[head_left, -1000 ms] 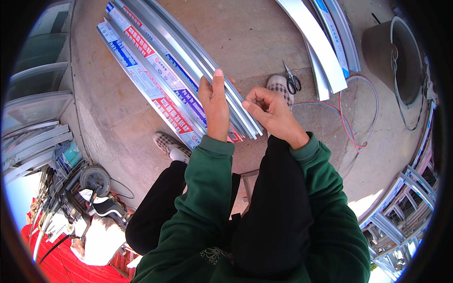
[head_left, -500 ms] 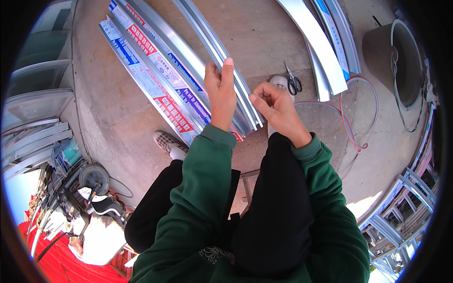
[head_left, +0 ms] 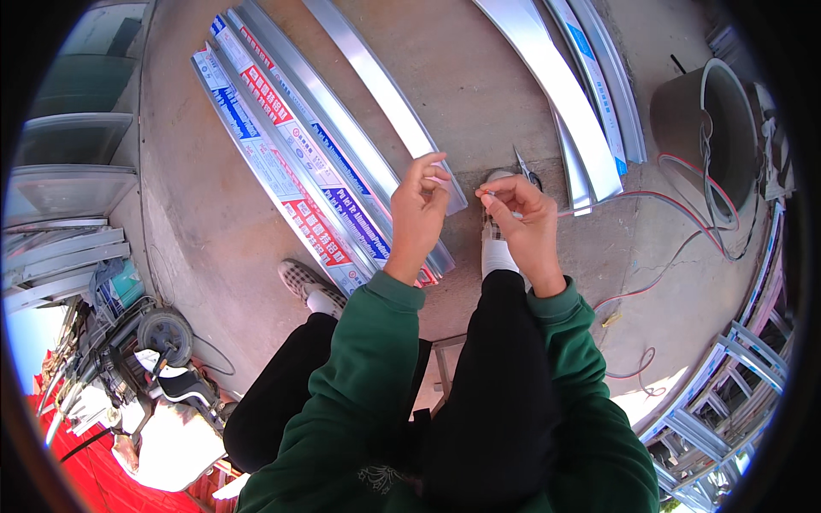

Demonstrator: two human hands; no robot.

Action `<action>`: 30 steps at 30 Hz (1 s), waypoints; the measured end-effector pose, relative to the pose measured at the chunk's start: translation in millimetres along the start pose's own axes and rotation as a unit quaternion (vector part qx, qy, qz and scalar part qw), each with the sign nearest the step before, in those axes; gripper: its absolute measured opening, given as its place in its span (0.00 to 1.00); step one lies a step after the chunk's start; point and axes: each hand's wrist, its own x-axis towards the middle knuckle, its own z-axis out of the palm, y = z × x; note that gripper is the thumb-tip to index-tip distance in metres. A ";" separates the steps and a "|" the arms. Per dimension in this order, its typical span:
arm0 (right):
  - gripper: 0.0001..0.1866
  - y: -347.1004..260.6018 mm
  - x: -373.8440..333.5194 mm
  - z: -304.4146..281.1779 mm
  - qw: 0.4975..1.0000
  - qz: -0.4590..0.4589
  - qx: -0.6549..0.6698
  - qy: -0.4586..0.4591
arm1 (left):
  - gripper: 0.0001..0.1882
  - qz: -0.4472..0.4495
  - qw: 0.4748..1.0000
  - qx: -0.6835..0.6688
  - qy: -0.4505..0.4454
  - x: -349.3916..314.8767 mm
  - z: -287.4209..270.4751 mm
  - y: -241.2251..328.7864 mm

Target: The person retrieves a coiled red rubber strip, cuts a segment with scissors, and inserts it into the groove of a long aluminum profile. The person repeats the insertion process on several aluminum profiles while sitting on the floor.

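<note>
Near the middle of the floor, one long, narrow, bare silver metal profile (head_left: pixel 376 81) lies slanting toward the person, its near end beside the hands. The left hand (head_left: pixel 417 218) is half curled over that end; whether it grips the metal or only rests there, I cannot tell. The right hand (head_left: pixel 532 227) is just to the right, thumb and forefinger drawn together in a pinch; anything between them is too small to name.

As far as done and left can be judged, the work seems partway: this length is set apart, with no printed film on the face that shows. To its left lies a row of long metal profiles wrapped in red, white and blue printed film (head_left: pixel 299 141), seemingly not dealt with. On the far right is a group of lengths, topped by a wide bright silver profile (head_left: pixel 556 85); whether these are finished or waiting is unclear. A pair of dark-handled metal scissors (head_left: pixel 525 169) lies behind the right hand, held by neither hand.
</note>
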 end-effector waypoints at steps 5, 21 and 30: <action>0.07 -9.0 2.3 -2.0 0.990 -0.059 -0.125 0.006 | 0.12 -0.047 0.967 -0.172 -0.182 -29.8 25.6 8.5; 0.13 22.3 -34.6 -21.6 0.969 0.184 0.050 -0.158 | 0.13 -0.067 0.995 -0.072 0.021 -16.2 -8.0 -8.3; 0.13 64.1 -63.0 -47.4 0.947 0.226 0.218 0.064 | 0.28 0.070 0.880 0.337 0.326 -6.2 -77.2 -45.7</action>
